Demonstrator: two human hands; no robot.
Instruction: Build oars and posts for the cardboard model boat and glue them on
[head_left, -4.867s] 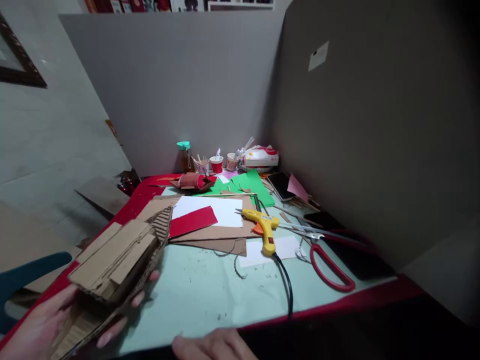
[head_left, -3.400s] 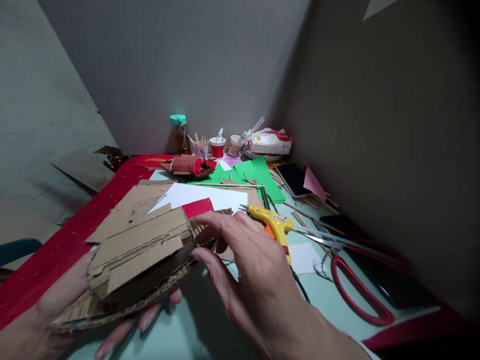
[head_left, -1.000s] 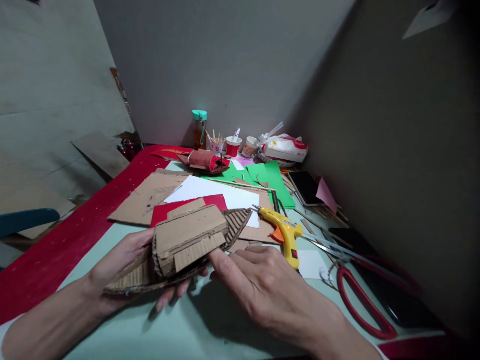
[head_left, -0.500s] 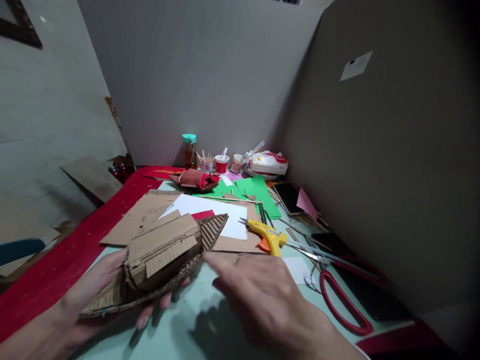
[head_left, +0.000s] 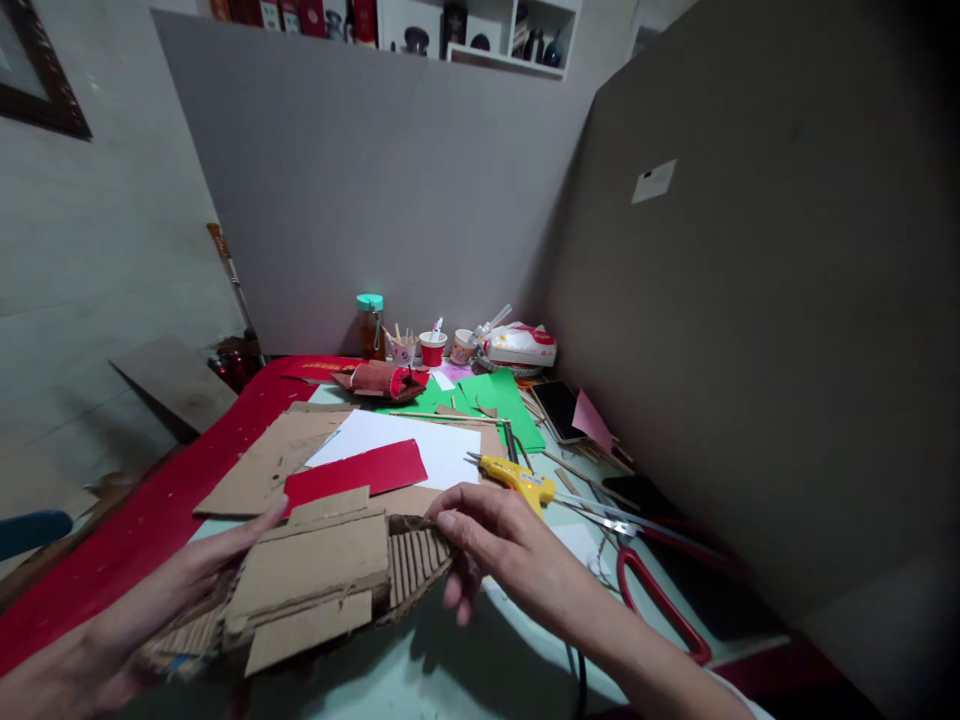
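A brown cardboard boat [head_left: 315, 570] with a boxy cabin and ribbed pointed ends is held between both hands, above the near part of the table. My left hand [head_left: 172, 600] is closed around its left end, with some fingers hidden beneath the hull. At the right tip, my right hand [head_left: 480, 540] pinches the corrugated end between thumb and fingers. Just beyond the boat lie a red card strip [head_left: 360, 472] and white paper [head_left: 450, 440]. A yellow glue gun [head_left: 525, 482] rests behind my right hand.
Red-handled scissors [head_left: 660, 600] lie at the right. Farther back sit a second, reddish boat [head_left: 379, 380], green paper [head_left: 517, 410], a phone [head_left: 556, 410], paper cups [head_left: 433, 348] and a bottle [head_left: 370, 330]. Grey panels [head_left: 360, 190] enclose the back and right.
My right hand has gone from pointing beside the boat to gripping its right tip. The boat has moved lower and tilted, showing more of its roof. The view has tipped upward.
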